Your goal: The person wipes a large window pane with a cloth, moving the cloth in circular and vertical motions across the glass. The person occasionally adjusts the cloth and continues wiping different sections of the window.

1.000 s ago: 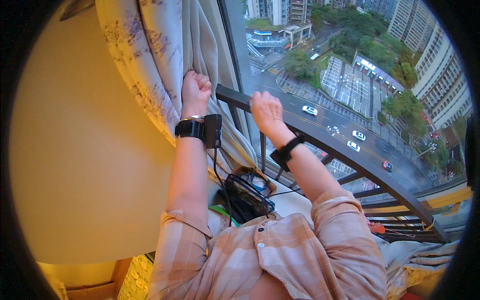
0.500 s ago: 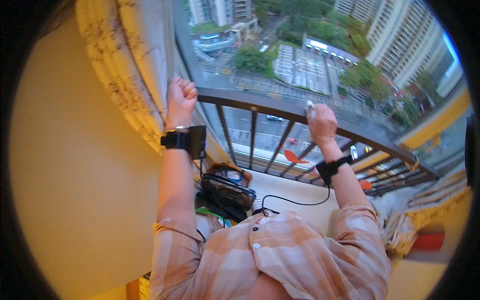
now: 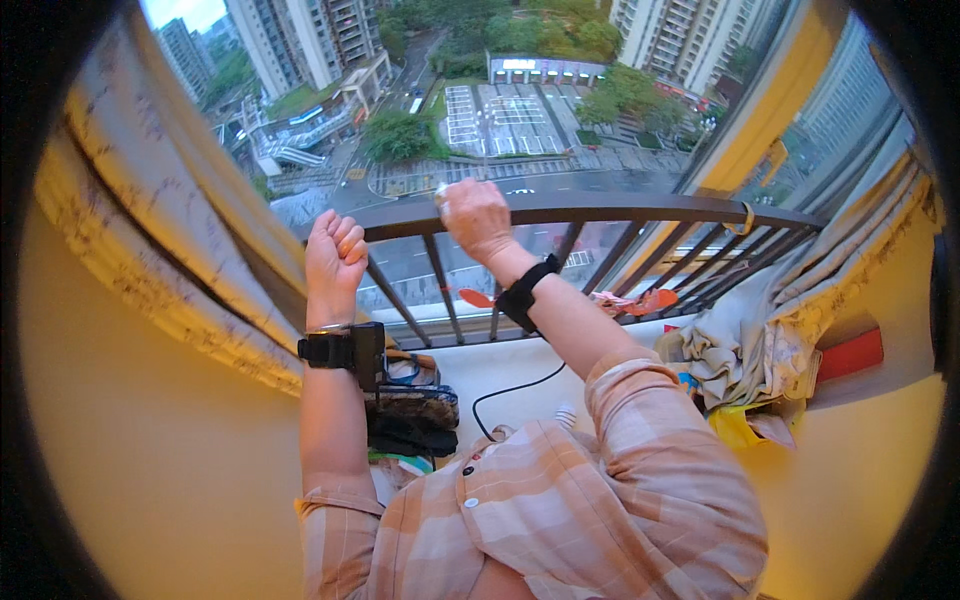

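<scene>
My left hand (image 3: 336,258) is closed in a fist at the left end of the dark railing (image 3: 600,211), beside the flowered curtain (image 3: 160,235). Whatever the fist may hold is hidden. My right hand (image 3: 477,222) is closed at the railing's top bar, to the right of the left hand. A small white thing (image 3: 441,194) pokes out past its fingers; it is too small to tell its kind. Both wrists wear black straps, and a black box sits on the left strap.
Behind the railing, window glass looks down on a street. A white sill (image 3: 515,372) lies below, with a dark bag (image 3: 412,405) at its left. Orange pieces (image 3: 650,301) hang by the bars. Bunched curtain (image 3: 735,340) and a yellow bag (image 3: 738,428) are at the right. A black cable (image 3: 478,405) crosses the sill.
My right hand has moved left along the railing, closer to the left hand, with the white thing still in it. The left hand remains a fist. The view has turned to the right.
</scene>
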Tool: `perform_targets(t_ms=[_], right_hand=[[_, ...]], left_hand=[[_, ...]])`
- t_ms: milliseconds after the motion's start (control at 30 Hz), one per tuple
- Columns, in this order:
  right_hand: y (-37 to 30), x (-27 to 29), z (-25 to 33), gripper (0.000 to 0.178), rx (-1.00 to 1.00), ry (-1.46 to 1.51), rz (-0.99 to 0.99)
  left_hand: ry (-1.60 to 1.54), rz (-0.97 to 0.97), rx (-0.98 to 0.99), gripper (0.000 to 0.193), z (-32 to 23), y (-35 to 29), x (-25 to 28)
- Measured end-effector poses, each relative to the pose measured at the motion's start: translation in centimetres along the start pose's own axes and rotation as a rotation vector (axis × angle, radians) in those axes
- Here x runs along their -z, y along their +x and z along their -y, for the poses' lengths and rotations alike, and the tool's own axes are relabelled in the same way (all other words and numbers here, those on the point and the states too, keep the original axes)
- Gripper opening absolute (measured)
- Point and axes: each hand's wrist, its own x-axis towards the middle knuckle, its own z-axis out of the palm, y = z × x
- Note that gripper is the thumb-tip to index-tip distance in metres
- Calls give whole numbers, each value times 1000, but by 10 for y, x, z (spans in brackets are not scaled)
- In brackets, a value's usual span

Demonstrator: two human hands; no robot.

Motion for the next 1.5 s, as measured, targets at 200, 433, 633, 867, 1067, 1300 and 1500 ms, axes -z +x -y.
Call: perform_targets(t_ms=[200, 433, 633, 867, 1067, 1300, 1500], right_hand=[[-34, 52, -98, 13, -35, 6, -42], [-88, 158, -286, 20, -154, -262, -15], [-118, 227, -396, 15, -192, -422, -100], [-131, 251, -442, 15, -267, -421, -117], [-136, 242, -440, 20, -351, -440, -155], [-132, 251, -445, 20, -602, -243, -179], [-137, 287, -486, 28, -1063, 75, -461]], left_hand=[[1, -14, 73, 37, 86, 35, -32], [-18, 41, 181, 38, 195, 84, -84], [-160, 239, 293, 40, 273, 126, -111], [-166, 316, 298, 39, 326, 146, -114], [-99, 304, 226, 39, 337, 152, -109], [-113, 208, 177, 38, 336, 160, -107], [-55, 206, 165, 37, 339, 165, -104]])
